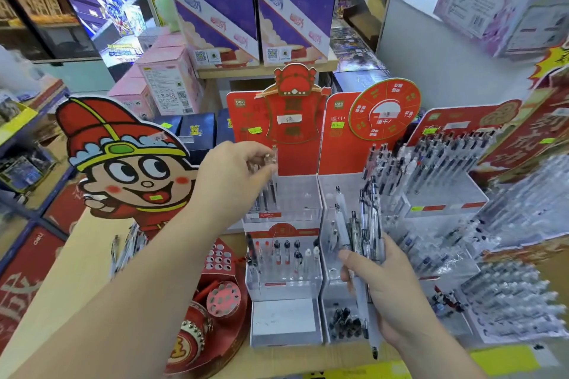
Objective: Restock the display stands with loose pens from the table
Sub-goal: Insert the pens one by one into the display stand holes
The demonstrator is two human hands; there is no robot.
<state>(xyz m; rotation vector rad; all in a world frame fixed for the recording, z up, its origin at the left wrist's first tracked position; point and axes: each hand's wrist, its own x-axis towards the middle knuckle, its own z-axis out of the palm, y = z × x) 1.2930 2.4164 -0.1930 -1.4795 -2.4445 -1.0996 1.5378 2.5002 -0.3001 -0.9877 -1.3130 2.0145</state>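
Closest in, the right hand point(391, 295) is curled around a bundle of pens point(363, 234), clear and white barrels standing roughly upright in its grasp, with one white pen poking out below the palm. It holds them in front of the middle display stand point(338, 144), whose clear tiers hold only a few pens. Farther up, the left hand point(234, 181) pinches a clear pen point(273, 177) near its top between thumb and fingertips, the pen upright with its lower end in the upper tier of the left display stand point(304, 203), next to a few pens already standing there. That stand's lower tier carries a row of pens with black, red and white caps. To the right, the right display stand point(446, 194) is packed with pens. Some loose pens point(129, 246) lie on the table point(80, 280) just below a cartoon cutout point(123, 163).
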